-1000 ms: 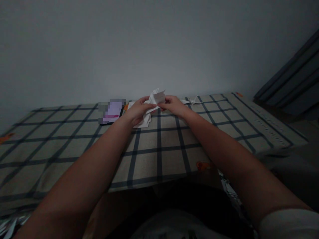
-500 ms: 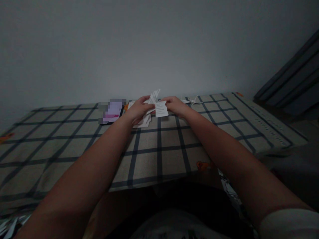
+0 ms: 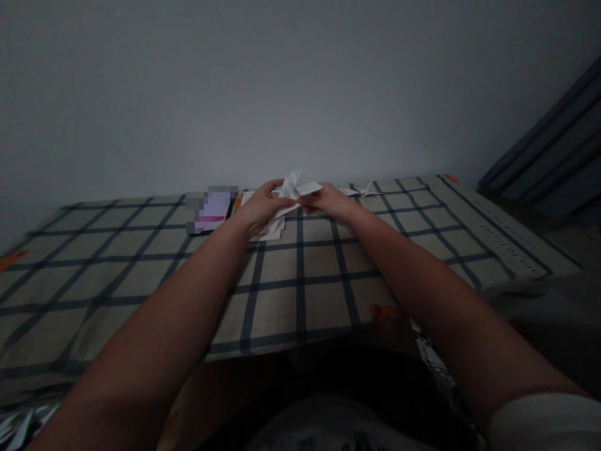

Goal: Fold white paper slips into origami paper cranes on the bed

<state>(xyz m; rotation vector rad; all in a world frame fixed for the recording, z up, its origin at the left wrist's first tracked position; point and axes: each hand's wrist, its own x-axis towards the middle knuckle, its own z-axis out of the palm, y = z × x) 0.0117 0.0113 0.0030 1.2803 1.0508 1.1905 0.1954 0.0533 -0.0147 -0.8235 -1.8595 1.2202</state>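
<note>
A small folded white paper (image 3: 297, 185) with printed lines is held up between both hands over the far part of a checked cloth (image 3: 300, 275). My left hand (image 3: 260, 207) pinches its left side with closed fingers. My right hand (image 3: 330, 200) pinches its right flap, fingers closed. More white paper sheets (image 3: 268, 230) lie flat on the cloth just under my left hand.
A phone with a lit pink and white screen (image 3: 212, 210) lies left of the hands. A small folded paper figure (image 3: 364, 187) sits right of them near the wall. A dark curtain (image 3: 554, 156) hangs at the far right. Paper scraps (image 3: 19, 426) show at the lower left.
The printed flap of the paper, hanging down half a second ago, is now folded up to lie level. Both hands stayed in place.
</note>
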